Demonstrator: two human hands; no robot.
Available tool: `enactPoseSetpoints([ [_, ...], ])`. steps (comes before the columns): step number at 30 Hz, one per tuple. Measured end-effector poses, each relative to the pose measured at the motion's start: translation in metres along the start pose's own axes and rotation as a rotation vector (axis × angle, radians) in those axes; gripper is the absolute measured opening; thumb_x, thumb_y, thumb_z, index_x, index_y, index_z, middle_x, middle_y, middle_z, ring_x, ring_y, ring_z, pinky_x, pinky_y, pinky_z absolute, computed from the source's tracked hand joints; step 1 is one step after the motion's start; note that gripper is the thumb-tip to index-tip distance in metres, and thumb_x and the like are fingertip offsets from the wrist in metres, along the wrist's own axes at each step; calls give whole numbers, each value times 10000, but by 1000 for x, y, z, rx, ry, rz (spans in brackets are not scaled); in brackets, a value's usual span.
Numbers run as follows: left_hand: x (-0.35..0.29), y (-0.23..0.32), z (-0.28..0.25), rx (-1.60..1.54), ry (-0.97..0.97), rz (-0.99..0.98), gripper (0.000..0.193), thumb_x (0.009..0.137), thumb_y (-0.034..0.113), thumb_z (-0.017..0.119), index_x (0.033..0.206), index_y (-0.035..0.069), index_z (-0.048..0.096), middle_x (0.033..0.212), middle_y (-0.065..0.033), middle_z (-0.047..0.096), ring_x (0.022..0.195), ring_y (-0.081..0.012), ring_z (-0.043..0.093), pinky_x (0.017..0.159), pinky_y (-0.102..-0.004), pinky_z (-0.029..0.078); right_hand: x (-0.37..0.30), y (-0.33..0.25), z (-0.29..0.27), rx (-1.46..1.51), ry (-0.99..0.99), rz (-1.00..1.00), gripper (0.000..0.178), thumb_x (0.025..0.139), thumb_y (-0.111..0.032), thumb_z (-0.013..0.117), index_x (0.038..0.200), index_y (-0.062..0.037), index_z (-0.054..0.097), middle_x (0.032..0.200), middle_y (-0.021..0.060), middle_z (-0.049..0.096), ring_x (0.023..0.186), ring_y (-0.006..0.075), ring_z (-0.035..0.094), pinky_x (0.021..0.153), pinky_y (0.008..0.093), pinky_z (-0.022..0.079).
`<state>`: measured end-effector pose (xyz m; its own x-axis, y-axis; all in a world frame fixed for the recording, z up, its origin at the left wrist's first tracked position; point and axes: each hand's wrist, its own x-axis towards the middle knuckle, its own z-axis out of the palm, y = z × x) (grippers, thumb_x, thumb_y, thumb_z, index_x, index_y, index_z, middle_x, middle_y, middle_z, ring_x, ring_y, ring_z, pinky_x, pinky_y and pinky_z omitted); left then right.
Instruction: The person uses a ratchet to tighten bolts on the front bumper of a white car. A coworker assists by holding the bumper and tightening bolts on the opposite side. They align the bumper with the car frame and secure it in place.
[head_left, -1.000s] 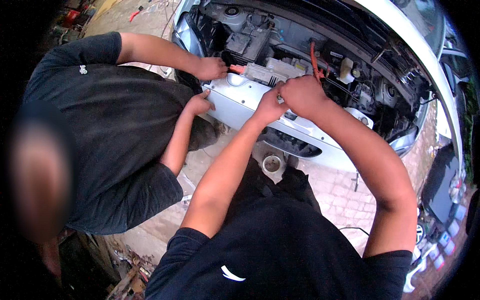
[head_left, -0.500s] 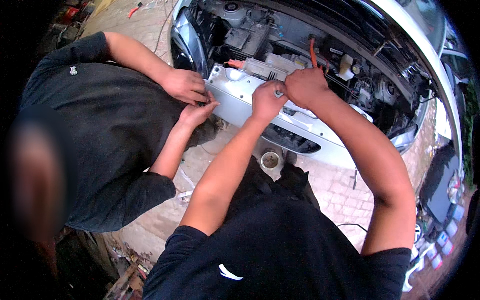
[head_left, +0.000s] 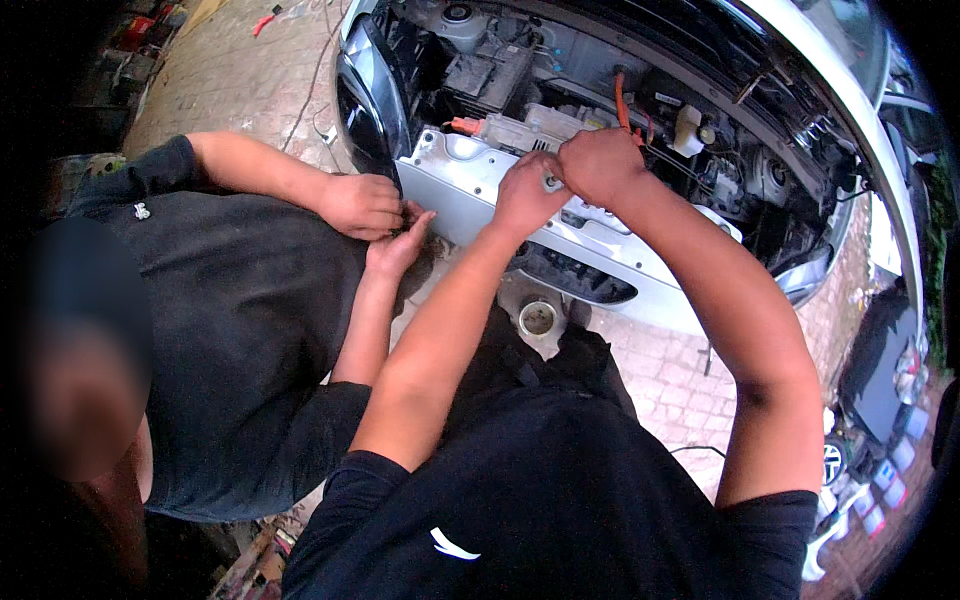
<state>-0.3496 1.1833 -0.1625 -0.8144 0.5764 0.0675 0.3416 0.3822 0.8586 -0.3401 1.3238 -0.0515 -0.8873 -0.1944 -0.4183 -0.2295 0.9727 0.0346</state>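
My two hands meet above the white front panel (head_left: 445,197) of a car. My left hand (head_left: 528,195) is closed, with a small pale metallic piece (head_left: 550,183) showing between its thumb and fingers; its kind is too small to tell. Against it, my right hand (head_left: 603,168) is bent into a fist from above, and whatever it grips is hidden. Behind them lies the open engine bay (head_left: 570,75), with a grey boxy unit (head_left: 535,128) and an orange cable (head_left: 621,98) just beyond my hands.
At my left a person in a black shirt (head_left: 240,270) leans in, both hands (head_left: 375,215) together by the panel's left end. A headlight (head_left: 370,90) is beyond them. A round container (head_left: 537,318) stands on the paving below. Several car parts and containers (head_left: 885,480) lie far right.
The person at my left has shifted down in the picture, their hands a little lower and closer together. My hands stay together at nearly the same place on the panel.
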Motion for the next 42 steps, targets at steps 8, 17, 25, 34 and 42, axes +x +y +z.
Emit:
enactPoseSetpoints([
  [8, -22, -18, 21, 13, 230, 101, 497, 869, 122, 666, 1326, -24, 533, 1315, -256, 577, 1222, -399, 557, 1039, -447, 440, 6, 0, 2, 30, -3, 22, 299, 905, -284, 601, 1007, -29, 720, 945, 189, 741, 863, 349, 739, 740, 490, 577],
  [17, -113, 34, -113, -16, 721, -160, 88, 877, 42, 649, 933, -26, 644, 882, -133, 675, 851, -261, 672, 804, -357, 526, 1, 6, 33, 225, 222, -34, 314, 892, -321, 649, 1013, -34, 680, 861, 180, 723, 813, 370, 719, 724, 513, 568],
  [25, -97, 5, -135, 420, 413, -396, 270, 817, 227, 752, 942, 3, 666, 937, -186, 696, 877, -344, 680, 801, -418, 534, -29, 17, 17, 390, 344, 55, 318, 878, -326, 655, 1050, -59, 664, 840, 171, 715, 821, 376, 707, 729, 509, 558],
  [34, -81, -47, -86, 717, 107, -232, 274, 804, 173, 705, 1029, 16, 721, 941, -208, 719, 919, -382, 685, 830, -473, 537, -176, 69, 126, 1239, 524, 358, 199, 912, -193, 702, 962, -5, 665, 741, 75, 630, 661, 145, 548, 616, 315, 448],
  [42, -78, -58, -125, 613, -161, -603, 302, 772, 262, 780, 860, -9, 679, 838, -228, 693, 845, -379, 701, 718, -454, 547, -267, 53, 186, 1599, 532, 584, 118, 960, -161, 678, 996, -50, 659, 667, -38, 551, 572, 35, 478, 507, 212, 373],
])
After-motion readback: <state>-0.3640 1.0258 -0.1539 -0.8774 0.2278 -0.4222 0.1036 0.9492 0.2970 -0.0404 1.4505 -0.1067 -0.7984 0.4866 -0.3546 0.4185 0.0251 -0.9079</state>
